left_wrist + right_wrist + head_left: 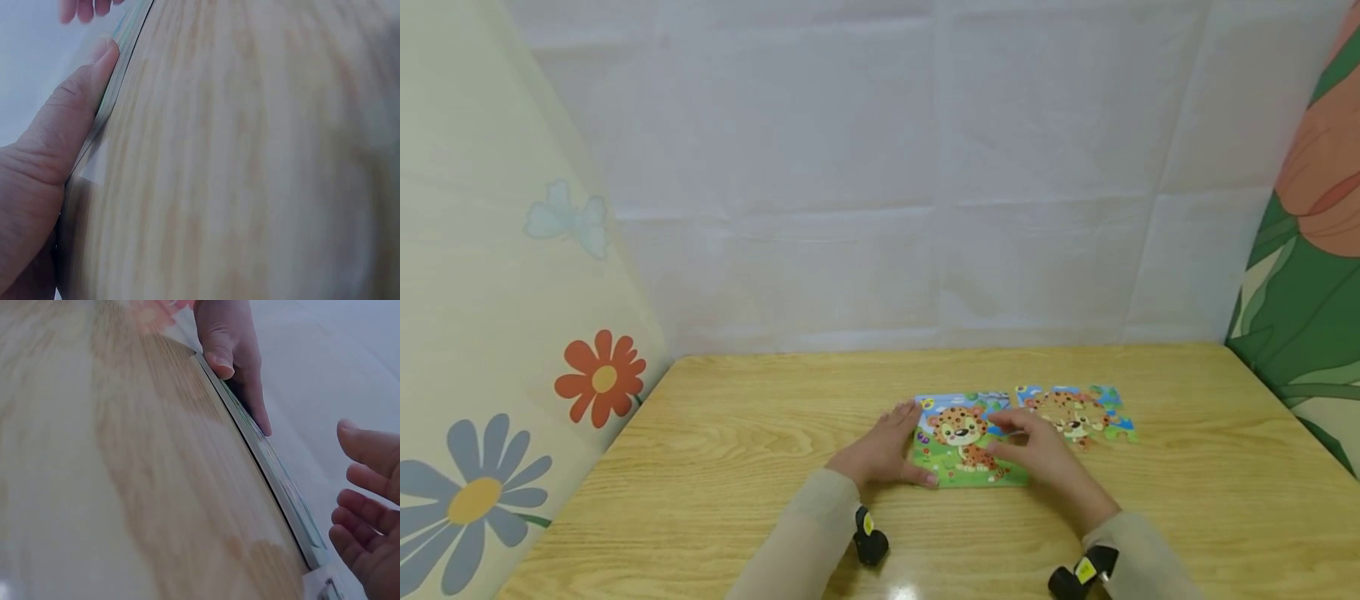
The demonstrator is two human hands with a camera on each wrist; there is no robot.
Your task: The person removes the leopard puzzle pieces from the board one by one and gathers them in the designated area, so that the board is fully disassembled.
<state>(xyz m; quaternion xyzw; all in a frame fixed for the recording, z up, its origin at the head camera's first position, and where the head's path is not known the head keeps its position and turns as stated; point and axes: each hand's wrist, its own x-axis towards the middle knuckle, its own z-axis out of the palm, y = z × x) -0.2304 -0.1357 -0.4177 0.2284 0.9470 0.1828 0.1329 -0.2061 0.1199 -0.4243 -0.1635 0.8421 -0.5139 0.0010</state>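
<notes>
A flat square picture board (962, 427) with a spotted leopard cub lies on the wooden table. Its thin side edge shows in both wrist views. My left hand (883, 450) rests against the board's left side, fingers spread along it and thumb (94, 78) at the near edge. Over the board's right part hovers my right hand (1048, 454), thumb and fingers loosely curved and apart. Nothing shows between those fingers (362, 515) in the right wrist view. Just right of the board lies a partly joined jigsaw puzzle (1067, 404) of a similar leopard, some of it hidden behind my right hand.
The light wooden table (760, 417) reaches back to a white cloth wall (850, 275). Flower-printed panels (602, 379) stand along the left and right sides. Black wrist cameras (870, 542) are strapped at both cuffs.
</notes>
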